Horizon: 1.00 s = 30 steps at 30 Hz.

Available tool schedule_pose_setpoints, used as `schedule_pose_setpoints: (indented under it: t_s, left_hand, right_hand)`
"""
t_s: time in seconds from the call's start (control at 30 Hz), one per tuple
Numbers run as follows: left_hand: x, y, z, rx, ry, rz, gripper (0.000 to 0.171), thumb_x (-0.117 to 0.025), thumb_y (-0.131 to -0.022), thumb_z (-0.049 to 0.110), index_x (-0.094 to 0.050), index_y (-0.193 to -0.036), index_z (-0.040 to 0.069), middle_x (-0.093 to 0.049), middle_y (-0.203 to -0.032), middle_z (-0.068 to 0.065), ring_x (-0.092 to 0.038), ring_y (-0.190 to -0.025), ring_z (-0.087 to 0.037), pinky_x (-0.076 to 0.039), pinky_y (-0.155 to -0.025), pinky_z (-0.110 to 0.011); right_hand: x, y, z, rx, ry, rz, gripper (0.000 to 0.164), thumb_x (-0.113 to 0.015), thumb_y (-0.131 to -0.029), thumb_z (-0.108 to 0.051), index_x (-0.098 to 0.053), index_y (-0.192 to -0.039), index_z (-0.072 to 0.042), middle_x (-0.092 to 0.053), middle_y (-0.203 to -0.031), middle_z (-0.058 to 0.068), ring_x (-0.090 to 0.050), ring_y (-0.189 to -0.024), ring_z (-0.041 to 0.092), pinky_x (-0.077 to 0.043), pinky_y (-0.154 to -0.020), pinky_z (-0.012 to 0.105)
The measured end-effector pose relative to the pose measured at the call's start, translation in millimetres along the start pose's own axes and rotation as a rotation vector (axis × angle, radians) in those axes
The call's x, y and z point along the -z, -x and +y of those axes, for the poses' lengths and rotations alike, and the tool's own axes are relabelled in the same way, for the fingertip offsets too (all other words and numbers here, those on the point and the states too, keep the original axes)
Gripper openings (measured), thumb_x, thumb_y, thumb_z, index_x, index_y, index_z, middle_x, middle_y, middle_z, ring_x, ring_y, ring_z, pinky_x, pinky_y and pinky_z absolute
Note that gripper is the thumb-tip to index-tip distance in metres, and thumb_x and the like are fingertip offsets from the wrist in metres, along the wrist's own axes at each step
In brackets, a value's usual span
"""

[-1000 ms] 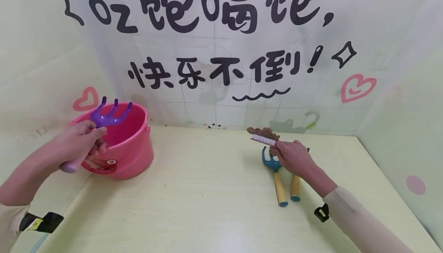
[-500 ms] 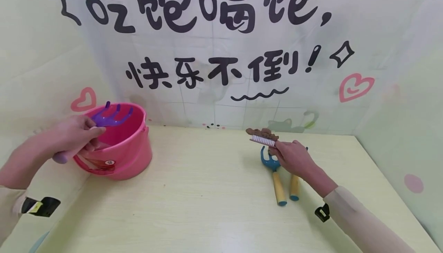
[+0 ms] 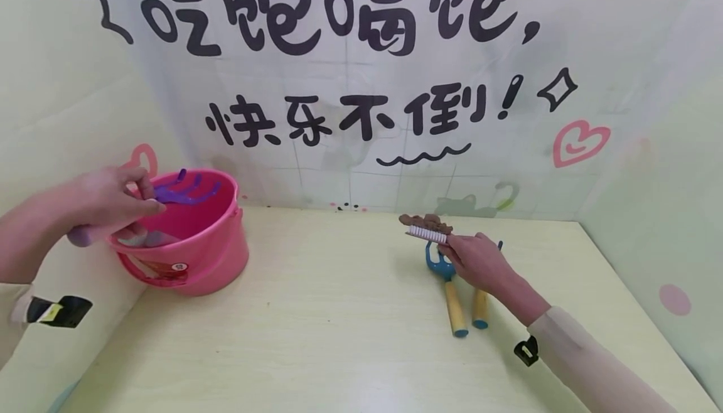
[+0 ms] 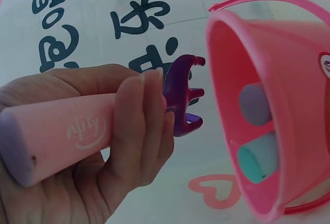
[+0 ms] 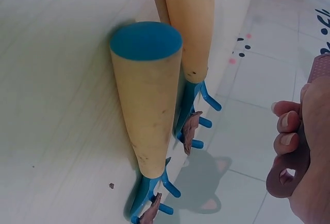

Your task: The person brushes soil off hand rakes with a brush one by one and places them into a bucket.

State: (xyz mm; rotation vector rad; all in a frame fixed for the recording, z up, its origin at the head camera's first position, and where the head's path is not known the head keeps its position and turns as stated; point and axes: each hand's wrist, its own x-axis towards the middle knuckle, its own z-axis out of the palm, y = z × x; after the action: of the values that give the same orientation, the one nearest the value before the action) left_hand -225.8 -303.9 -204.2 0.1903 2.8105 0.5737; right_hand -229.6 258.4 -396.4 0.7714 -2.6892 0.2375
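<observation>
The pale, faintly grained counter [image 3: 316, 350] lies below and between both my hands. The pink bucket [image 3: 223, 262] stands just below my left hand [image 3: 110, 203] and to its right: smooth plastic, round-mouthed, tapering to the base. My right hand [image 3: 480, 259], well apart from it, has barely moved, its fingers wrapped round a brush [image 3: 427, 235]. Under that hand lie two blue-tined forks [image 3: 456, 309] with round wooden handles.

The change is on the left. Those fingers stay curled round the pink handle of the purple rake [image 3: 175, 196], but the rake has tipped flatter and lower over the last second. In the left wrist view its curved, shiny tines sit just short of the bucket's mouth; I judge them better lined up with it now, though not inside.

Past those tines, two handle ends show within the bucket, a purple cap [image 4: 254, 104] and a teal cap [image 4: 259, 159]. At the brush's white bristles, ahead of my right hand, the brown lump [image 3: 432, 221] looks soft and crumpled; similar scraps [image 5: 192, 132] show at the fork tines.
</observation>
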Motion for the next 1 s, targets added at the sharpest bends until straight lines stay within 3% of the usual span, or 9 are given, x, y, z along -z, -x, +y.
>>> schedule_pose_setpoints:
  t_s: [0.33, 0.73, 1.0]
  left_hand:
    - [6.5, -8.2, -1.9, -0.017, -0.129, 0.076, 0.029, -0.069, -0.081, 0.030, -0.054, -0.085, 0.006, -0.053, -0.067, -0.004, -0.052, -0.054, -0.023, -0.046, -0.047, -0.037]
    - [-5.2, -18.6, -1.4, -0.054, -0.195, 0.089, 0.025, -0.068, -0.080, 0.025, -0.053, -0.077, 0.006, -0.048, -0.066, -0.005, -0.049, -0.052, -0.021, -0.044, -0.045, -0.035]
    - [-8.1, -25.7, 4.4, -0.066, -0.205, 0.053, 0.027, -0.071, -0.078, 0.023, -0.051, -0.073, 0.006, -0.046, -0.061, -0.004, -0.048, -0.053, -0.019, -0.042, -0.047, -0.033]
  right_hand:
    - [1, 2, -4, -0.022, 0.010, -0.016, 0.014, -0.066, -0.088, -0.021, -0.055, -0.083, -0.013, -0.046, -0.059, -0.015, -0.040, -0.051, 0.007, -0.035, -0.054, 0.031]
    - [1, 0, -8, -0.026, 0.004, -0.062, 0.013, -0.062, -0.091, -0.025, -0.057, -0.087, -0.013, -0.052, -0.063, -0.014, -0.042, -0.052, 0.006, -0.036, -0.055, 0.029]
    - [3, -1, -11, -0.016, -0.002, -0.056, 0.013, -0.063, -0.091, -0.025, -0.057, -0.086, -0.014, -0.055, -0.065, -0.013, -0.042, -0.052, 0.005, -0.037, -0.056, 0.030]
